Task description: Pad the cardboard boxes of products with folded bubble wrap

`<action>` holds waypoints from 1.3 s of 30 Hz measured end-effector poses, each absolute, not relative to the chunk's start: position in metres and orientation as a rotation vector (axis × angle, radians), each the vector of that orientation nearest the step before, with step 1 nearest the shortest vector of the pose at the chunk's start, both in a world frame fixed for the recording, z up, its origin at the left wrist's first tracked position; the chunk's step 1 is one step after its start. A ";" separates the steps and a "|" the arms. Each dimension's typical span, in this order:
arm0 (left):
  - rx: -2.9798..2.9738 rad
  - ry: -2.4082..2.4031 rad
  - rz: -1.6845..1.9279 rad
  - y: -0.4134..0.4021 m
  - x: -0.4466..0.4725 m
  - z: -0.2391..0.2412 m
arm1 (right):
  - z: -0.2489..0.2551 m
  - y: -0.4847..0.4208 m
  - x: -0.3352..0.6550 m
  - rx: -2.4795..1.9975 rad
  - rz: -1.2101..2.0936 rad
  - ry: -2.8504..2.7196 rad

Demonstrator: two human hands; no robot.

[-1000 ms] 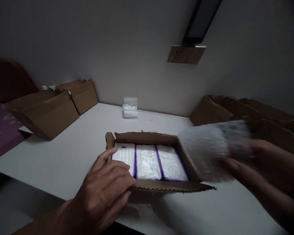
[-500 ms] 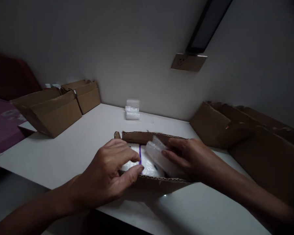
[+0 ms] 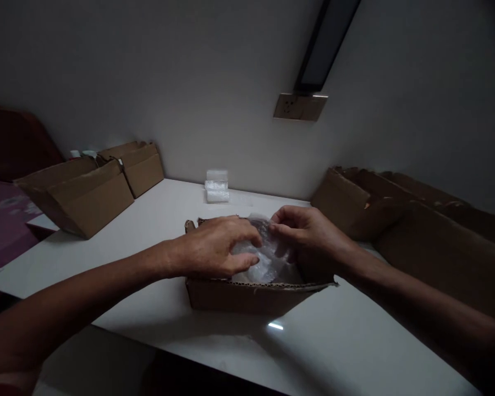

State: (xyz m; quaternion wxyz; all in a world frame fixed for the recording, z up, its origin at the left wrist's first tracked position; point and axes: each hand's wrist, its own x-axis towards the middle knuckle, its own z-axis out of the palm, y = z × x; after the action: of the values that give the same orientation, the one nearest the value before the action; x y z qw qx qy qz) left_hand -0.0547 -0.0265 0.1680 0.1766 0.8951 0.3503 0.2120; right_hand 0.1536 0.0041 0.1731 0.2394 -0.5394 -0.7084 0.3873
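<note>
1. Both hands are down inside the open cardboard box (image 3: 247, 297), which sits on the white table (image 3: 140, 247) right in front of the person. The bubble wrap (image 3: 266, 263) lies in the box between and under the hands.
2. The left hand (image 3: 216, 247) lies palm-down over the left part of the wrap, fingers curled onto it and thumb closing in from the near side, so it grips the sheet.
3. The right hand (image 3: 311, 242) meets it from the right, fingertips bunched together on the wrap's far upper edge, nipping it.
4. The room is dim. The hands cover most of the box's inside, so whatever lies under the wrap cannot be made out, and the wrap's outline is lost in the crumple.
5. The box's long side runs left to right across the person. The wrap rises at the far wall and slopes down toward the near wall. I cannot tell its own long axis.
6. More cardboard boxes stand at the left (image 3: 78, 192) and at the right (image 3: 355, 203).
</note>
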 end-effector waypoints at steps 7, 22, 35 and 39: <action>2.732 0.766 -0.019 -0.006 -0.034 0.167 | 0.170 -0.003 0.167 -1.749 -0.119 -2.615; 3.087 0.934 0.104 -0.021 -0.100 0.164 | 0.169 -0.009 0.177 -1.874 -0.441 -2.919; 2.945 0.838 -0.097 -0.007 -0.070 0.157 | 0.167 -0.001 0.168 -1.727 -0.440 -3.092; 2.970 0.922 -0.308 -0.014 -0.071 0.166 | 0.171 -0.001 0.163 -1.740 -0.438 -3.121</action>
State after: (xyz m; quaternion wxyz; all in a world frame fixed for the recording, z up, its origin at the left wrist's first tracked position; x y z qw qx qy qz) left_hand -0.0711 -0.0141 0.1661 0.0082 0.9504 0.2950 -0.0986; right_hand 0.1628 -0.0006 0.1713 -0.2273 -0.4706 -0.8443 -0.1184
